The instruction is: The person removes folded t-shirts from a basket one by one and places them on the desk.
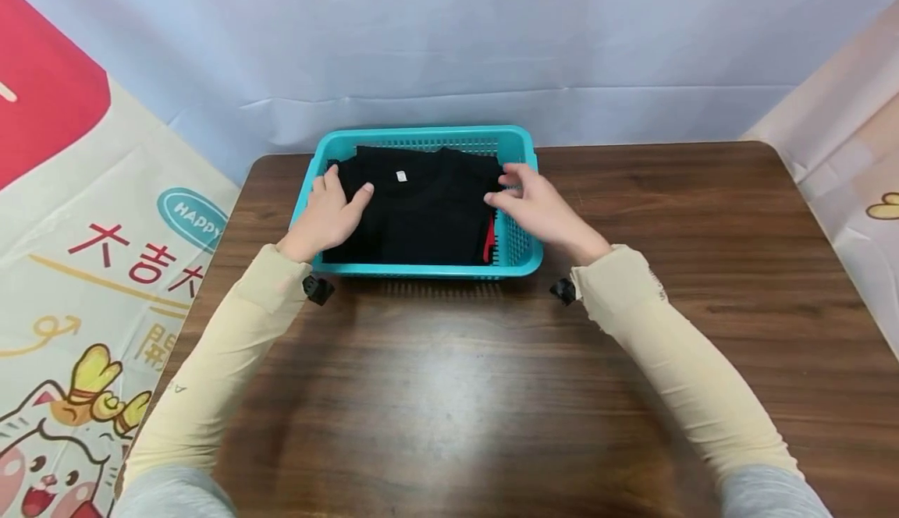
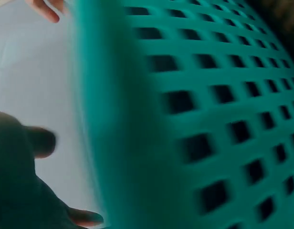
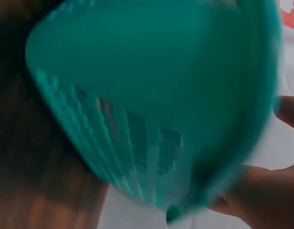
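A folded black garment [image 1: 421, 214] with a small white label lies in a turquoise plastic basket [image 1: 421, 271]. My left hand [image 1: 326, 214] reaches over the basket's left rim, thumb and fingers spread at the garment's left edge. Across from it, my right hand [image 1: 530, 198] extends over the right rim, its thumb and fingers apart near the garment's right edge. Whether the fingertips touch the cloth is unclear. A bit of red fabric [image 1: 488, 241] shows under the black cloth at the right. Both wrist views are mostly filled by the basket's perforated wall [image 2: 209, 90].
The basket stands at the back of a brown wooden table [image 1: 449, 393], close to a pale cloth backdrop [image 1: 492, 42]. A printed cloth [image 1: 105, 292] with cartoon figures hangs at the left. Small black devices [image 1: 318, 289] sit at both wrists.
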`<state>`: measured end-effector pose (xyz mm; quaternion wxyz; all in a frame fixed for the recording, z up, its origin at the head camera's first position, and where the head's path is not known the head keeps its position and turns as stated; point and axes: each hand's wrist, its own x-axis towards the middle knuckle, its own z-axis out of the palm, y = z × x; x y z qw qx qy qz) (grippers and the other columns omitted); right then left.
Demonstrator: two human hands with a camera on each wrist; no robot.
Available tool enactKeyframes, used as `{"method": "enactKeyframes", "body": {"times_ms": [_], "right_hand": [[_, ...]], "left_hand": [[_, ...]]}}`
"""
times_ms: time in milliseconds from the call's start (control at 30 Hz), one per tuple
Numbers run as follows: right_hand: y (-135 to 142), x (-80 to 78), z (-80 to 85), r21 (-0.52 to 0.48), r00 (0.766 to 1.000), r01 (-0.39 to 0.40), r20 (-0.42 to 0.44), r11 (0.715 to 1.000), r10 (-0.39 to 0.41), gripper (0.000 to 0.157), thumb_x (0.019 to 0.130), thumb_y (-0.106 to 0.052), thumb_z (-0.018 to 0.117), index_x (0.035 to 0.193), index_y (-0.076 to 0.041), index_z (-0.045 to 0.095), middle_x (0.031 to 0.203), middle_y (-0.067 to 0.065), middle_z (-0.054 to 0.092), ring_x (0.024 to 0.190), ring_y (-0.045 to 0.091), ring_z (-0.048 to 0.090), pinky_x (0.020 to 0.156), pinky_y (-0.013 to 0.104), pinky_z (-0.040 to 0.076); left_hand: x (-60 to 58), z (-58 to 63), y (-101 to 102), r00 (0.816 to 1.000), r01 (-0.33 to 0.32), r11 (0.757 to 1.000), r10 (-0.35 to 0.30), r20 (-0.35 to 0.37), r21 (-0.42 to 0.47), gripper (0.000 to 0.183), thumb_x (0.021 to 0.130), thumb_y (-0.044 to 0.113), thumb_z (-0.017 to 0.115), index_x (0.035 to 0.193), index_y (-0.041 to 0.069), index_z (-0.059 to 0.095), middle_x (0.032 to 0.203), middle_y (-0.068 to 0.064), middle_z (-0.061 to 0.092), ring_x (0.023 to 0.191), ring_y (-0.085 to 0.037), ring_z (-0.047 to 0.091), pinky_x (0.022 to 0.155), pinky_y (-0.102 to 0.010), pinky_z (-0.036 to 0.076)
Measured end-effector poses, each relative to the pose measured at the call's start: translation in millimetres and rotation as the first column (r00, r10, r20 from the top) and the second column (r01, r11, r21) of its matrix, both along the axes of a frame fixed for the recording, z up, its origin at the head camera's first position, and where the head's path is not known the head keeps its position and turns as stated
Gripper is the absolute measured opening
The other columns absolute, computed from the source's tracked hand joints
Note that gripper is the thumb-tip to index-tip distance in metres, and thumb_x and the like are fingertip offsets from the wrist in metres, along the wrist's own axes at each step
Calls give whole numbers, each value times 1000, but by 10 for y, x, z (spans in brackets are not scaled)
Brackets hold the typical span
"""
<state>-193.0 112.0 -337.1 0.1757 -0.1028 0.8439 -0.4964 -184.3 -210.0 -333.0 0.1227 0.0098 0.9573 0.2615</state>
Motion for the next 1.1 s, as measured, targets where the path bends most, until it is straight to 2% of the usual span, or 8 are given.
{"method": "enactKeyframes", "body": {"times_ms": [167, 367, 467, 567, 700, 767, 967, 1100], "right_hand": [[-158, 76, -110, 74, 995, -61, 86, 995, 54, 80, 96, -39, 54, 155, -9, 10, 158, 15, 24, 142, 29, 33, 110, 50, 37], [-276, 98, -194, 194, 991, -101, 112, 976, 80, 84, 96, -41, 53, 155, -9, 2, 157, 17, 25, 133, 33, 41, 105, 51, 39], [-301, 94, -248, 248, 990, -115, 107, 962, 90, 85, 96, -42, 51, 155, -8, 0, 134, 24, 52, 111, 35, 57, 100, 49, 43], [-326, 91, -297, 283, 987, -147, 101, 948, 123, 83, 97, -41, 50, 155, -7, 2, 131, 24, 54, 112, 35, 56, 101, 47, 43], [-359, 72, -339, 253, 983, -166, 124, 953, 138, 76, 97, -38, 51, 155, -9, 10, 109, 20, 63, 100, 37, 59, 91, 44, 46], [-366, 56, -347, 226, 982, -154, 139, 962, 124, 73, 97, -37, 52, 154, -13, 14, 82, 17, 60, 76, 39, 58, 84, 41, 46], [-357, 4, -349, 116, 986, -113, 138, 987, 97, 59, 97, -30, 55, 149, -18, 30, 135, 12, 47, 63, 23, 40, 87, 40, 41], [-336, -16, -371, 1, 985, -61, 161, 998, 60, 48, 97, -27, 56, 142, -20, 41, 98, 10, 51, 58, 23, 37, 73, 38, 39]], "left_hand": [[11, -131, -22, 998, -33, 999, 35, 53, -30, 85, 100, 52, 33, 152, -1, -9, 155, -33, -2, 142, -49, 17, 110, -59, 30], [21, -262, -8, 998, -43, 999, 43, 35, -7, 82, 100, 46, 40, 154, 3, -3, 154, -32, 3, 139, -46, 24, 108, -58, 32], [25, -322, 10, 999, -43, 999, 42, 12, 13, 79, 100, 44, 42, 154, 3, 2, 153, -32, 6, 138, -45, 25, 108, -58, 33], [38, -371, 11, 999, -39, 999, 39, 3, 21, 77, 100, 42, 43, 154, 3, 5, 152, -31, 8, 138, -44, 25, 108, -58, 33], [61, -398, -5, 999, -35, 999, 35, 0, 26, 76, 100, 42, 44, 154, 3, 7, 152, -30, 9, 137, -44, 28, 108, -58, 32], [67, -396, -12, 999, -33, 999, 33, 3, 26, 76, 100, 41, 44, 154, 2, 8, 152, -30, 10, 135, -44, 30, 108, -58, 33], [50, -385, -1, 1000, -25, 1000, 25, 3, 16, 71, 100, 40, 44, 152, 1, 17, 150, -32, 16, 129, -43, 37, 105, -57, 36], [39, -392, 14, 1000, -23, 1000, 23, 2, 15, 69, 100, 39, 45, 151, 0, 20, 150, -32, 18, 129, -43, 38, 105, -57, 37]]}}
